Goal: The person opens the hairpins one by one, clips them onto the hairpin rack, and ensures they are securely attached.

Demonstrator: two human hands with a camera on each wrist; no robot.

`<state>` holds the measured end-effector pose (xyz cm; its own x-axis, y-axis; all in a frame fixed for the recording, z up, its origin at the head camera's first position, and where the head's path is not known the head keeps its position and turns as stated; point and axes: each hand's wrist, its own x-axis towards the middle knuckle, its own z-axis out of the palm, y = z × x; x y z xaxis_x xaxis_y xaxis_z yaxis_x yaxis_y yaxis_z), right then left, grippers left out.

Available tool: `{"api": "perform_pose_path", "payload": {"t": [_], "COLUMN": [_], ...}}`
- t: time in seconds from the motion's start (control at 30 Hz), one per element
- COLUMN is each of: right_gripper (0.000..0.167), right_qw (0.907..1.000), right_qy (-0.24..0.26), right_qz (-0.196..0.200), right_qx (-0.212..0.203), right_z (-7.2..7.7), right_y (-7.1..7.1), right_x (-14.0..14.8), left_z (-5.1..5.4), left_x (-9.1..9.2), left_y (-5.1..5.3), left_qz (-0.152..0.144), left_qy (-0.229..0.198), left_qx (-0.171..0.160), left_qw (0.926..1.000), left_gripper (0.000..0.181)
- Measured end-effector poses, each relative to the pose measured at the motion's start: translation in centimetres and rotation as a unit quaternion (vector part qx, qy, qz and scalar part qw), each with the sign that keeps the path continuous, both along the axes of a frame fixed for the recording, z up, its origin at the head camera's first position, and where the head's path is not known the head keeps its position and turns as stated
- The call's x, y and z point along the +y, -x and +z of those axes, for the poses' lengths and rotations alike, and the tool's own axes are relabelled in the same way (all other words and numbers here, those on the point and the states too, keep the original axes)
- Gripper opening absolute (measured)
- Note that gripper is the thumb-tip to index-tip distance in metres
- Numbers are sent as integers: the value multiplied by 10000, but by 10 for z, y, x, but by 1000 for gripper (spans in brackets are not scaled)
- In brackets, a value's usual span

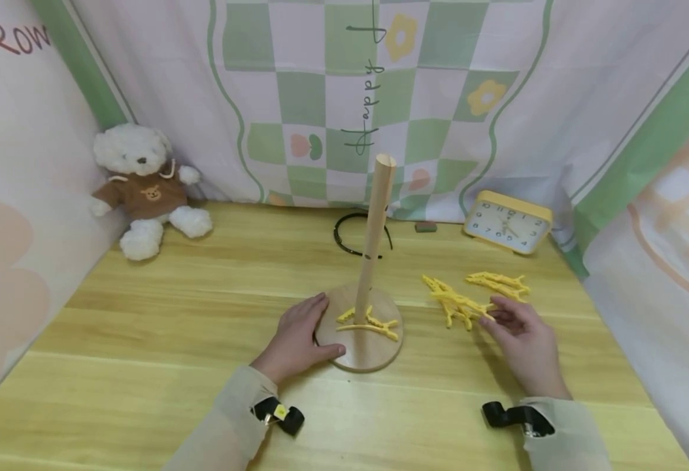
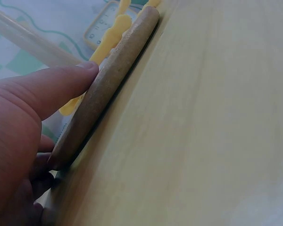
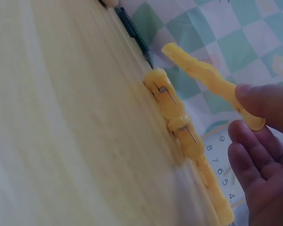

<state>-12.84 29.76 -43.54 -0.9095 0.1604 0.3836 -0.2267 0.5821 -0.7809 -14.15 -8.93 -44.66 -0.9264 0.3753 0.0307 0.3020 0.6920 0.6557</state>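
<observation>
A round wooden base (image 1: 344, 356) with an upright wooden pole (image 1: 376, 222) stands mid-table. My left hand (image 1: 297, 340) holds the base at its left rim, thumb (image 2: 70, 84) against its edge and the other fingers partly hidden behind. Yellow clothespins (image 1: 368, 328) lie on the base around the foot of the pole. On the right, my right hand (image 1: 523, 333) pinches one yellow clothespin (image 3: 212, 80) between thumb and fingertips, raised off the table. Below it, several more clothespins (image 3: 172, 110) with metal springs rest on the table; others (image 1: 497, 282) lie just behind.
Behind the pole lies a thin black headband (image 1: 344, 245). A small dark block (image 1: 425, 227) and a yellow clock (image 1: 509, 222) are at the back right. A white teddy bear (image 1: 144, 190) sits back left. Patterned curtains (image 1: 297, 85) hang around the wooden table (image 1: 174, 333).
</observation>
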Motion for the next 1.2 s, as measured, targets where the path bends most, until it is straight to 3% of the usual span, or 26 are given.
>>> {"api": "perform_pose_path", "payload": {"t": [0.4, 0.9, 1.2], "right_gripper": [39, 32, 31], "right_qw": [9965, 9885, 9837], "right_qy": [583, 749, 930], "right_qz": [513, 1261, 1488], "right_qx": [-299, -363, -385], "right_z": [3, 5, 2], "right_y": [-3, -8, -10], "right_x": [-24, -59, -73], "left_z": [-2, -3, 1], "left_x": [0, 0, 1], "left_y": [1, 1, 0], "left_qz": [-2, -2, 8], "left_qy": [12, 48, -11], "left_qx": [49, 78, 31], "left_qw": [10000, 10000, 10000], "left_gripper": [98, 98, 102]}}
